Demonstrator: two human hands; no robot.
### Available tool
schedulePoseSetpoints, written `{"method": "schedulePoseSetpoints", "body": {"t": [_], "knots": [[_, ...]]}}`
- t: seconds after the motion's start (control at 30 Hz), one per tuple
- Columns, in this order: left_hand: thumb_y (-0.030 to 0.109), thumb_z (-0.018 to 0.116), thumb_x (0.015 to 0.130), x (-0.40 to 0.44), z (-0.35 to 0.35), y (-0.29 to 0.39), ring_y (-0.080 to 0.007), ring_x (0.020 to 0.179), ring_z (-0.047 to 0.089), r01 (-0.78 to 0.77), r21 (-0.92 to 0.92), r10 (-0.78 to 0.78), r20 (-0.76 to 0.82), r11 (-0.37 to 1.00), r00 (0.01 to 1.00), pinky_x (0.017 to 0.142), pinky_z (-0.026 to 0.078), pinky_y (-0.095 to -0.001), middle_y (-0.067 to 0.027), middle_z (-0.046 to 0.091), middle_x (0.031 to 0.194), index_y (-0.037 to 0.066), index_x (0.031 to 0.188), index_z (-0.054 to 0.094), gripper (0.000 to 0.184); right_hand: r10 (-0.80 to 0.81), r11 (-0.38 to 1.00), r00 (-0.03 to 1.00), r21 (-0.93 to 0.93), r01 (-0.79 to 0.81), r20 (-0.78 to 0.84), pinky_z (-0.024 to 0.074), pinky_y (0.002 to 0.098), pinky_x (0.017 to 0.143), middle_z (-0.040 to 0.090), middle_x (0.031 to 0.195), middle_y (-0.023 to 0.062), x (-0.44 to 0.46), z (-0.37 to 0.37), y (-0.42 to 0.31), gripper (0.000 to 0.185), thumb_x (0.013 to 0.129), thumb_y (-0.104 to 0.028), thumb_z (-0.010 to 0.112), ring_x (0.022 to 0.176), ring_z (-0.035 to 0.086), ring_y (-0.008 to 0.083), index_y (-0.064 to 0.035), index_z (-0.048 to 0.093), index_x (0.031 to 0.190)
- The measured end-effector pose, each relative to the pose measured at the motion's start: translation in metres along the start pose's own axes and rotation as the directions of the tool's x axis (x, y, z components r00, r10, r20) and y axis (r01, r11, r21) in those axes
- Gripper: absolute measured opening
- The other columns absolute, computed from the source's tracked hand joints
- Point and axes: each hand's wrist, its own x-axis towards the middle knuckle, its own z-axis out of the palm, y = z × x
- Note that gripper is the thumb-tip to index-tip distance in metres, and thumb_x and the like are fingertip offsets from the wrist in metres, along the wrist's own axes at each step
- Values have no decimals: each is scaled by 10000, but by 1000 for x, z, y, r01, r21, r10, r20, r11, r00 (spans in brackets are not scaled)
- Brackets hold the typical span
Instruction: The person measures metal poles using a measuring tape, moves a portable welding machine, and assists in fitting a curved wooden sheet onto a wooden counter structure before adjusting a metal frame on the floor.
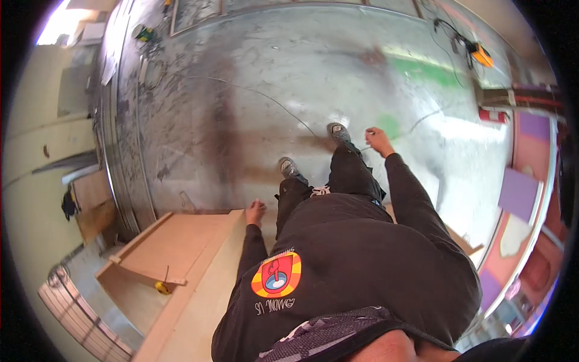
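My left hand (pixel 256 213) hangs beside the corner of a wooden cabinet (pixel 181 241), its fingers loosely curled. Nothing shows in it, and whether it touches the wood cannot be told. My right hand (pixel 380 142) is stretched forward over the grey floor (pixel 271 90), to the right of my shoes (pixel 339 131). Its fingers are pinched together, with a small pale bit at the tips too small to name. A yellow tape measure (pixel 163 288) sits on the cabinet, away from both hands.
A thin cable (pixel 259 93) runs across the floor ahead of my feet. An orange-and-black power tool (pixel 480 55) lies at the far right. Purple panels (pixel 518 194) stand along the right side. Behind my right arm a wooden edge (pixel 464 240) sticks out. Metal rails (pixel 117 151) line the left.
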Motion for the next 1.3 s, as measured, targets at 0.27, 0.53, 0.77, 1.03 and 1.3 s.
{"method": "schedulePoseSetpoints", "body": {"t": [0.27,0.53,0.77,1.03,1.3], "knots": [[306,539,863,21,-120,64,-173,691,571,-50,-100,30,-192,994,981,571,455,-282,-74,573,857,59,1052,490,315,82,931,981,-366,-12,177,454,384,789,621,939,178,-126,69,67,371,764,-332,554,892,582,343,-32,621,970],[336,546,849,51,-82,71,-180,728,589,49,242,-62,48,969,997,552,448,-274,-73,580,867,51,1071,503,363,230,973,967,41,-227,-109,473,372,690,636,832,169,-149,64,64,307,772,-272,556,745,617,290,-20,627,932],[326,544,851,37,-22,107,-171,784,593,-126,356,67,174,926,982,643,447,-278,-76,597,917,46,1093,520,372,204,967,979,-155,-205,-21,477,362,654,639,798,169,-168,87,73,291,776,-236,545,674,619,267,-10,621,943],[326,542,851,58,-59,85,-167,704,594,-17,313,-16,103,949,995,555,441,-276,-72,603,854,54,1048,532,336,98,973,994,-207,-104,-40,476,310,599,634,807,142,-156,76,70,330,794,-197,555,619,612,185,27,576,1035],[317,546,846,70,-60,67,-156,638,584,117,224,-125,20,968,992,511,428,-280,-46,593,782,77,999,538,285,73,972,996,-221,-83,-51,482,314,599,632,761,135,-128,68,69,327,782,-201,558,635,615,190,27,589,1013]]}}
